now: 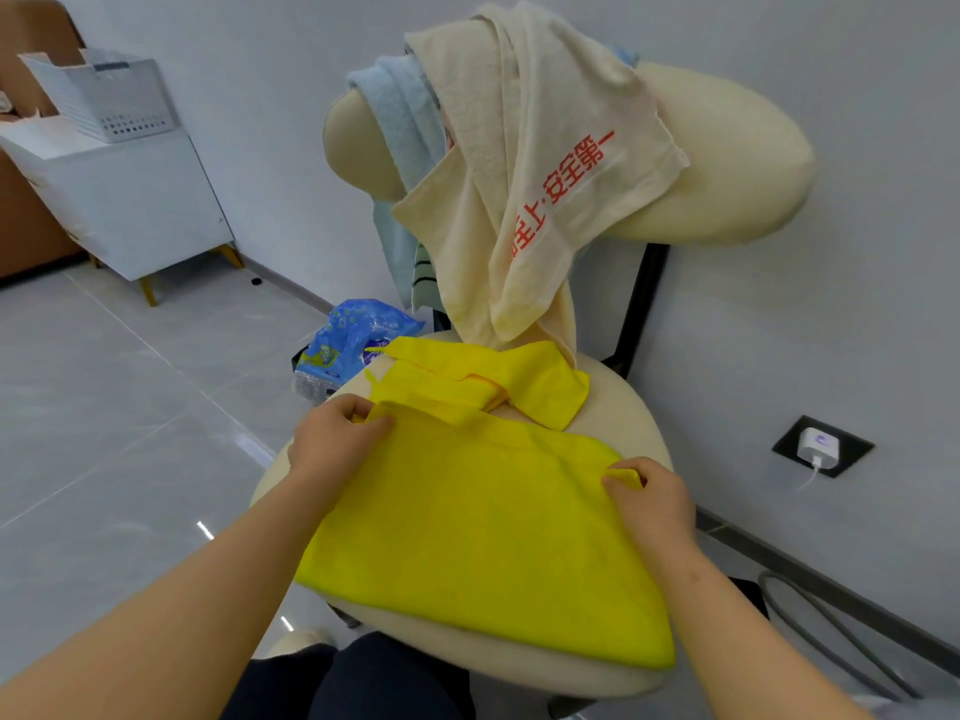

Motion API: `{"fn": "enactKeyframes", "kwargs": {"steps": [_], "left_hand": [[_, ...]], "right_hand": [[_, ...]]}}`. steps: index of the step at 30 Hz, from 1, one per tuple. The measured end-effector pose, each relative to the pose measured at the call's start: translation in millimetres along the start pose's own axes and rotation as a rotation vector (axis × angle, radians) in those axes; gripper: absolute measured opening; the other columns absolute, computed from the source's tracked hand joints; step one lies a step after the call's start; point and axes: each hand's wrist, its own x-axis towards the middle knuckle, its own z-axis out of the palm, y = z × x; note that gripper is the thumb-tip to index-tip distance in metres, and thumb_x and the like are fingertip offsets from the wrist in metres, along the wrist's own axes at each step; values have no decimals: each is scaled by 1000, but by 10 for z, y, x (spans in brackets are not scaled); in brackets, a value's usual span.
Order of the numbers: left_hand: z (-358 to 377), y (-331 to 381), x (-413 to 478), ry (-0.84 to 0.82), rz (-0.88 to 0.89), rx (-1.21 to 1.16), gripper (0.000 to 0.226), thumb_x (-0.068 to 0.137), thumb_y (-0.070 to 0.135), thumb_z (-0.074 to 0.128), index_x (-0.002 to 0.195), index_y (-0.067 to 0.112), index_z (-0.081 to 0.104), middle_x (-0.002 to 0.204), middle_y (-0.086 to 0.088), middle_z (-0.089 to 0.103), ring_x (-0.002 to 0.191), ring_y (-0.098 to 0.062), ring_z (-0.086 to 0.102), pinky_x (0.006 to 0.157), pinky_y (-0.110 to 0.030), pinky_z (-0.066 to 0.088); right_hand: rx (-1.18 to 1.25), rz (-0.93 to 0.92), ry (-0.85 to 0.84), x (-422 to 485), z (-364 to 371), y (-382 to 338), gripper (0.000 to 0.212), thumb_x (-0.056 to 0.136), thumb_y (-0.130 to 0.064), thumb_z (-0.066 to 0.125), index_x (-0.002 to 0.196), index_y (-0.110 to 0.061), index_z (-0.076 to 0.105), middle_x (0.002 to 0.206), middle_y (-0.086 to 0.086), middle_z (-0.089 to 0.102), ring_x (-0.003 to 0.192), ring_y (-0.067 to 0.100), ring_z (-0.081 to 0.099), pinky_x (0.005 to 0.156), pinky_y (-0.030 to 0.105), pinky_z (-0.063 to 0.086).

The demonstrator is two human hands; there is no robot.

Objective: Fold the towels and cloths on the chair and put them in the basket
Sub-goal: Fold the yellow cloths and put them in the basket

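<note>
The yellow cloth point(483, 537) is spread flat on the chair seat point(618, 407), its far-left corner pinched in the grip of the left hand point(337, 439) and its far-right corner in that of the right hand point(649, 504), with a cream towel point(519, 174) draped over the backrest point(727, 163).

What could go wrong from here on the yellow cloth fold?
1. The left hand and right hand each pinch only a corner of the yellow cloth; a grip may slip, skewing the fold.
2. The cloth reaches the edge of the chair seat and might slide off.
3. The second yellow cloth and the hanging cream towel lie just behind and could get dragged along.
</note>
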Motion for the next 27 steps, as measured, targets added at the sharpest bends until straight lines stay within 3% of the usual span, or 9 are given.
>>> {"fn": "enactKeyframes", "kwargs": {"steps": [3, 6, 10, 14, 17, 19, 22, 24, 27], "left_hand": [[-44, 61, -124, 21, 101, -12, 9, 86, 27, 64, 81, 20, 62, 80, 3, 53, 84, -20, 52, 66, -31, 39], [-104, 66, -194, 103, 186, 136, 11, 88, 29, 62, 84, 19, 61, 95, -1, 54, 91, -23, 53, 74, -36, 43], [-46, -4, -286, 4, 104, 76, 12, 91, 21, 56, 80, 19, 54, 83, -2, 54, 81, -23, 50, 67, -31, 37], [65, -205, -325, -69, -13, 103, 26, 91, 16, 54, 69, 18, 42, 69, -2, 45, 73, -24, 45, 60, -31, 34], [130, -268, -289, -77, -11, 177, 34, 90, 14, 55, 65, 14, 32, 65, -4, 37, 67, -23, 41, 52, -32, 23], [170, -265, -234, -56, 8, 208, 31, 91, 11, 53, 67, 12, 33, 65, -4, 36, 66, -24, 38, 53, -33, 21], [222, -289, -74, -40, 42, 280, 10, 91, 12, 53, 83, 5, 51, 80, -10, 48, 85, -34, 50, 64, -33, 32], [236, -317, 55, -26, 50, 327, 14, 92, 16, 53, 97, 3, 57, 98, -15, 53, 94, -36, 53, 70, -34, 38], [242, -306, 201, -13, 67, 340, 16, 92, 19, 53, 97, 4, 58, 103, -16, 57, 89, -31, 52, 69, -34, 38]], "right_hand": [[167, 52, 49, -76, -75, -39, 12, 87, -9, 63, 81, -20, 62, 79, -4, 54, 84, 22, 50, 71, 29, 38], [235, 85, 36, -144, -143, -65, 20, 88, -12, 62, 75, -27, 59, 85, 1, 56, 86, 24, 52, 78, 35, 45], [240, 85, 17, -218, -175, -94, 17, 88, -6, 60, 78, -20, 59, 84, 5, 56, 82, 23, 51, 70, 29, 40], [109, 72, -45, -259, -116, -67, 15, 86, -4, 60, 77, -15, 59, 75, 6, 53, 65, 18, 45, 53, 26, 32], [-14, 58, -42, -229, -59, -44, 6, 86, -5, 59, 84, -5, 64, 78, 8, 54, 69, 21, 46, 55, 31, 27], [-83, 27, -26, -171, -34, -25, 11, 88, -5, 57, 91, 3, 63, 79, 9, 53, 72, 22, 44, 57, 32, 21], [-145, -19, 8, -70, 9, -30, 10, 89, -4, 55, 85, 4, 59, 76, 8, 50, 64, 18, 38, 55, 33, 14], [-168, -32, 26, 7, 48, -37, 12, 90, -5, 55, 79, -2, 54, 74, 8, 49, 63, 18, 37, 55, 34, 14], [-196, -45, 33, 104, 87, -13, 14, 92, -11, 55, 78, -7, 53, 76, 7, 51, 66, 20, 41, 53, 33, 23]]}}
